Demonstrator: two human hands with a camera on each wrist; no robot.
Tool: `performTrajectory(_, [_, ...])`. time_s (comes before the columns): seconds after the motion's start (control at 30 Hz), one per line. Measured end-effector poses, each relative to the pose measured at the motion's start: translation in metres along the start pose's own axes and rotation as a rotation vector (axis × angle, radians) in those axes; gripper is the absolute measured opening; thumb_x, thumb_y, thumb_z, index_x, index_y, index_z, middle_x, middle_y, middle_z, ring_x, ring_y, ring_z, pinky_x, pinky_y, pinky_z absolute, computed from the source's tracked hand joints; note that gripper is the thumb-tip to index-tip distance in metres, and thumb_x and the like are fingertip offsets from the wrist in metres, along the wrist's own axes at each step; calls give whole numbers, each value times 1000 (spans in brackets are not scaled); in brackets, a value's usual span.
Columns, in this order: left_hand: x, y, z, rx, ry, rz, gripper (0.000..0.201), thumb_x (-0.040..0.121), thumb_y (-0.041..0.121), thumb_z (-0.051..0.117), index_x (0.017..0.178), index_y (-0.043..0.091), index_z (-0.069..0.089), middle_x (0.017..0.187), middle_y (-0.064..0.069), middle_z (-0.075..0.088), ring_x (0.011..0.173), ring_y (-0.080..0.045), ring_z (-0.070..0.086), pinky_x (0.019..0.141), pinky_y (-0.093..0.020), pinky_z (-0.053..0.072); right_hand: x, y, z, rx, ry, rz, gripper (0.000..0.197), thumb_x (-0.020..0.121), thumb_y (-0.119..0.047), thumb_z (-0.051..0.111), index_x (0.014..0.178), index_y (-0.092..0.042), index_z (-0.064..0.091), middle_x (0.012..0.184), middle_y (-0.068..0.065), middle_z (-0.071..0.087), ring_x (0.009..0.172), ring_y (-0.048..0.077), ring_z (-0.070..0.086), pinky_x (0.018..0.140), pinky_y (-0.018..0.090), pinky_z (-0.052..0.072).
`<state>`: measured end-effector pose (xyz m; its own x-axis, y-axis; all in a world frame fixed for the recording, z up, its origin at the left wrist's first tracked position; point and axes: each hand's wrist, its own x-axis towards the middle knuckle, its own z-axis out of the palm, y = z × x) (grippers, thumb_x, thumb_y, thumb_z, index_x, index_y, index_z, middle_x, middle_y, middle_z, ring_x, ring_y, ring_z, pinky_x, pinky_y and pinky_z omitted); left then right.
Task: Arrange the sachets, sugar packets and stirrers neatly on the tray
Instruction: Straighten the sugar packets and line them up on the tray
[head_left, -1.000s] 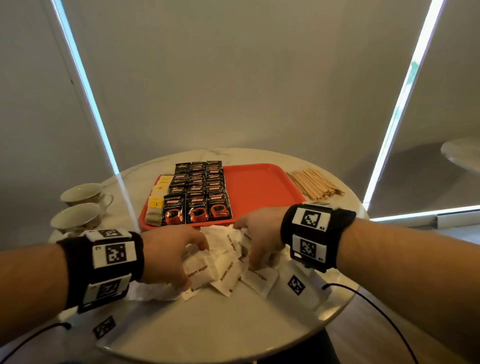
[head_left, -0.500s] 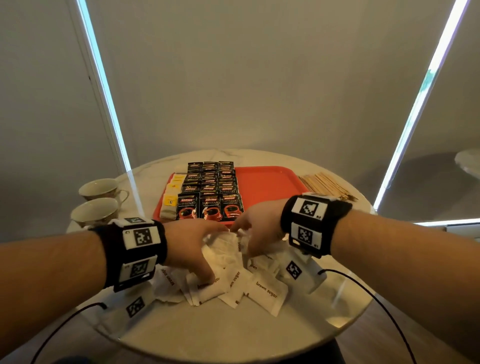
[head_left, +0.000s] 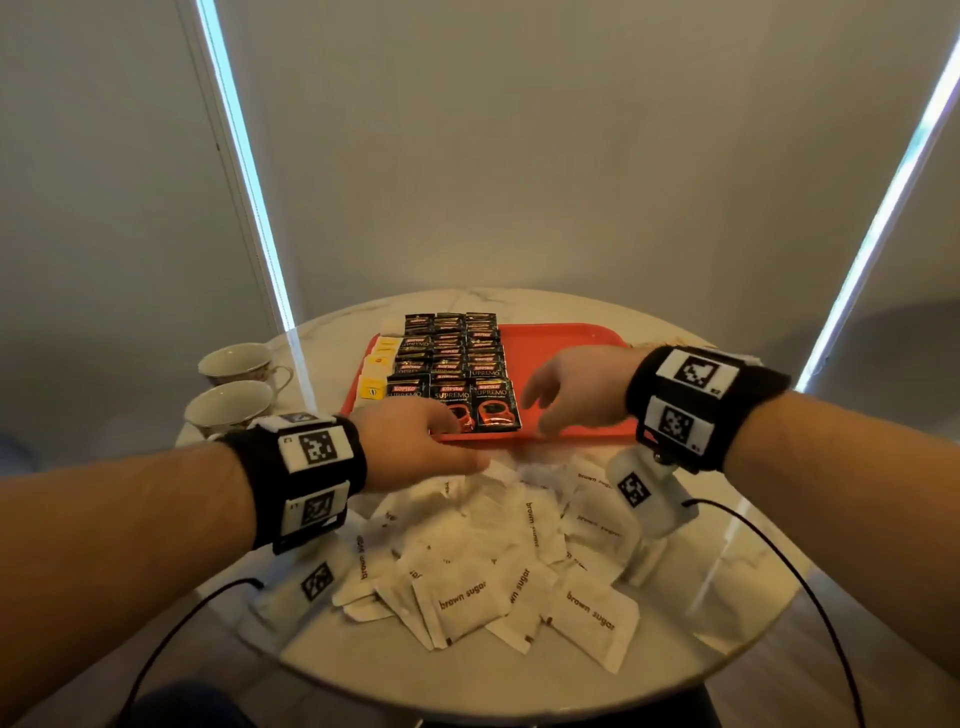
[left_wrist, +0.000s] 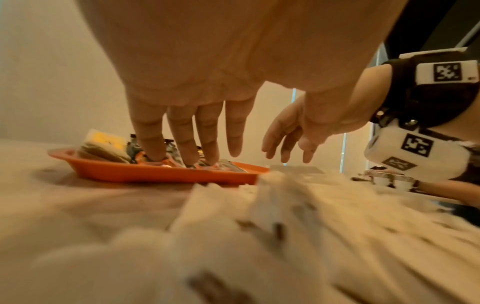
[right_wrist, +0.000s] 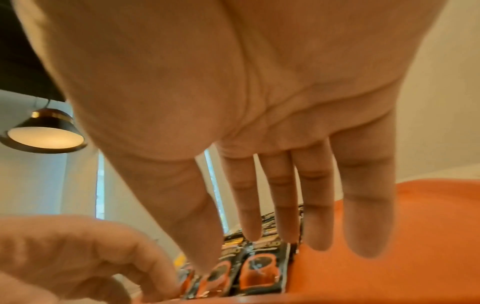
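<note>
Both of my hands are reaching over the near edge of the tray (head_left: 566, 343). My left hand (head_left: 415, 441) is spread flat, fingers straight, and in the left wrist view three of its fingertips (left_wrist: 153, 152) press down on the nearest black coffee sachets (head_left: 457, 364) at the tray's near left corner; it grips nothing. My right hand (head_left: 576, 389) hangs above the tray's near edge with fingers straight and slightly apart, holding nothing; the right wrist view shows its fingers (right_wrist: 366, 205) over the bare orange floor just right of the sachets, and I cannot tell whether any tip touches.

From the left edge of the round marble table (head_left: 467, 680): two teacups (head_left: 234, 384) stand side by side, well apart from the tray. Next comes the tray's left side, with a column of yellow-labelled sachets (head_left: 376, 376) along its left rim, then three columns of black sachets overlapping in rows from the far rim to the near rim. The right half of the tray is bare orange. Between the tray's near rim and the table's near edge lies a loose, overlapping heap of white brown-sugar packets (head_left: 493, 561), some face up with the print readable, all off the tray. The stirrers are hidden behind my right wrist.
</note>
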<state>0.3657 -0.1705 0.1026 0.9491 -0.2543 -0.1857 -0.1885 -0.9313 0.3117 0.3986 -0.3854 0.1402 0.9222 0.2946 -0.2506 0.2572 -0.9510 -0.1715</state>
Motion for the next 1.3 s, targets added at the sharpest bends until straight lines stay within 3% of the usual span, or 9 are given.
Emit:
performTrajectory(0.13, [11,-9,1,90,-11,-82,51,89,69,62,116,27,70,110,2,70,100,-15,65,94,-39,57,13,2,10,-96,-76,102,37,93,-35,67,129,-27,67,125,-3,67,112,19,62,96,34,52])
performTrajectory(0.37, [6,-12,11,91,-46,-66,39,91,48,66,112,17,76,120,-8,71,106,-24,69,90,-38,60,5,9,23,-128,-117,126,40,88,-45,71,124,-28,70,116,-5,70,107,18,63,98,39,52])
performTrajectory(0.5, [-3,-13,10,76,-90,-59,39,91,45,65,112,14,75,121,-10,69,91,-23,73,67,-28,61,-9,10,25,-76,-142,116,42,83,-48,75,120,-28,71,110,-6,71,102,16,64,92,35,54])
performTrajectory(0.7, [-27,-14,5,165,-27,-3,41,90,47,63,127,29,62,121,4,57,107,-14,57,94,-36,55,-39,8,26,-11,-112,189,66,66,-60,85,117,-21,69,109,-1,70,98,18,66,90,38,60])
performTrajectory(0.8, [-41,-21,0,177,-42,-38,46,87,47,69,128,31,56,118,7,54,105,-10,55,92,-32,55,-51,9,31,-31,-207,259,79,59,-62,89,123,-22,66,112,-1,68,96,19,66,88,38,60])
performTrajectory(0.93, [-49,-30,5,113,-167,-121,74,75,51,84,138,34,48,114,13,53,102,-7,56,90,-28,57,-57,4,36,-34,-284,256,88,59,-53,92,136,-28,56,120,-2,65,99,20,64,90,40,59])
performTrajectory(1.03, [-49,-30,13,109,-203,-137,88,64,54,91,138,38,45,116,13,56,103,-8,57,92,-31,57,-57,-6,37,-12,-291,219,77,69,-39,90,136,-29,54,113,0,68,94,19,69,88,39,61])
performTrajectory(1.17, [-45,-22,19,67,-91,-113,69,70,45,90,127,39,51,117,12,57,102,-9,57,88,-29,57,-48,-14,42,-79,-248,184,58,79,-24,79,133,-25,58,100,2,75,85,18,75,79,37,64])
performTrajectory(1.3, [-40,-19,22,-15,-3,-61,62,75,35,89,127,37,55,114,15,56,104,-8,56,79,-21,51,-41,-8,30,26,-158,201,35,79,-15,77,113,-25,69,93,4,76,79,19,77,73,36,65])
